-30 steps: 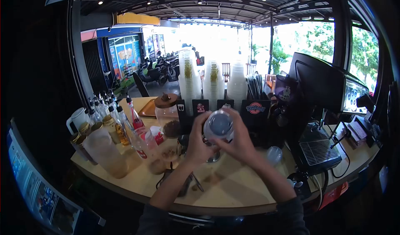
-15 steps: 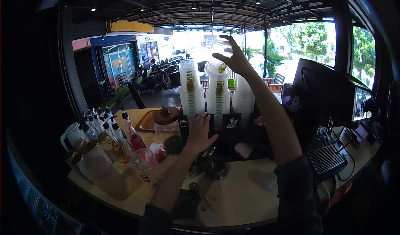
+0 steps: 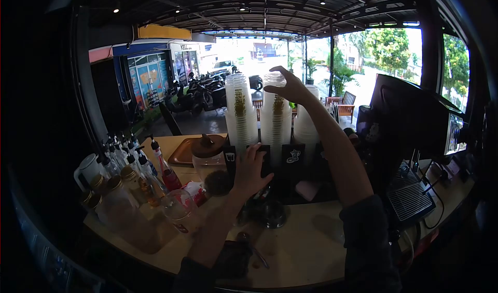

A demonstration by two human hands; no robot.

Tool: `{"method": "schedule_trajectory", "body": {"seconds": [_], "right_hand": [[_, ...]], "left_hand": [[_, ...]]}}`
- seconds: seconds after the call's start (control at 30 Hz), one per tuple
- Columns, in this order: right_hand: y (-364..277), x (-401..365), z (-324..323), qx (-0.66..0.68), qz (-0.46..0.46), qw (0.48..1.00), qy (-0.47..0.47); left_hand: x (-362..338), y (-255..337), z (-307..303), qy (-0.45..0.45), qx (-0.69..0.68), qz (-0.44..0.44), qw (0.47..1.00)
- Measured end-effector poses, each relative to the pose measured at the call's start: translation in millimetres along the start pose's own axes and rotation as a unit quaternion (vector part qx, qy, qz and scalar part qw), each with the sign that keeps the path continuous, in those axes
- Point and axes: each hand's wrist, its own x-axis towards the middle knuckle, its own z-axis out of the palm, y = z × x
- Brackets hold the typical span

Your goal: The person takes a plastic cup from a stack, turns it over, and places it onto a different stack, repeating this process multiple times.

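Observation:
My right hand [image 3: 293, 89] reaches up to the middle stack of clear plastic cups, its fingers and thumb curved around the top cup [image 3: 273, 80]. The cups are stacked upside down and carry a gold-green print. My left hand [image 3: 251, 171] lies with fingers spread against the front of the black cup holder [image 3: 276, 158]. A left stack of cups [image 3: 239, 114] stands just beyond that hand. The right stack of cups [image 3: 305, 127] is partly hidden by my right forearm.
Left are pump bottles [image 3: 167, 171], gold-lidded jars [image 3: 115, 184] and a clear cup [image 3: 179, 210]. A wooden-lidded jar [image 3: 207, 163] stands beside the holder. A small metal pitcher [image 3: 274, 214] sits before it. Right is a dark machine with a drip grate [image 3: 412, 197].
My right hand has come down with the clear cup, which now sits lower on the middle stack. My left hand stays on the holder. The view has shifted slightly.

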Motion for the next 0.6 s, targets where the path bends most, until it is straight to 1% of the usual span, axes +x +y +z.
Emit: {"method": "schedule_trajectory", "body": {"seconds": [0.07, 0.2, 0.27, 0.3, 0.37, 0.4, 0.43, 0.5, 0.53, 0.57, 0.6], "right_hand": [[1, -2, 1, 0.024, -0.01, 1.0, 0.006], [7, -2, 8, 0.007, 0.001, 1.0, 0.02], [6, -7, 9, -0.004, -0.031, 0.998, 0.05], [3, -10, 9, -0.005, -0.029, 0.998, 0.051], [-2, -18, 7, -0.003, -0.001, 0.996, 0.084], [-6, -25, 4, 0.0, -0.016, 0.995, 0.096], [-9, -32, 1, -0.003, -0.012, 0.995, 0.098], [-17, -52, -8, -0.03, -0.083, 0.99, 0.11], [-22, -67, -13, -0.07, -0.148, 0.979, 0.124], [-27, -83, -18, -0.076, -0.155, 0.978, 0.114], [-38, -102, -26, -0.07, -0.15, 0.982, 0.093]], "left_hand": [[1, 1, -1, 0.005, 0.001, -0.001, 1.0], [1, 0, -1, 0.012, -0.014, -0.003, 1.0], [1, -1, 0, 0.017, -0.017, -0.001, 1.0], [1, -1, 0, 0.026, -0.023, -0.001, 0.999], [3, 3, 1, 0.035, -0.032, 0.004, 0.999], [4, 10, -3, 0.031, -0.045, 0.001, 0.998], [5, 18, -7, 0.027, -0.059, -0.001, 0.998], [5, 43, -11, 0.015, -0.079, -0.002, 0.997], [5, 56, -13, 0.02, -0.081, 0.016, 0.996], [3, 70, -11, 0.024, -0.084, 0.033, 0.996], [-2, 83, -7, 0.03, -0.136, 0.038, 0.989]]}}
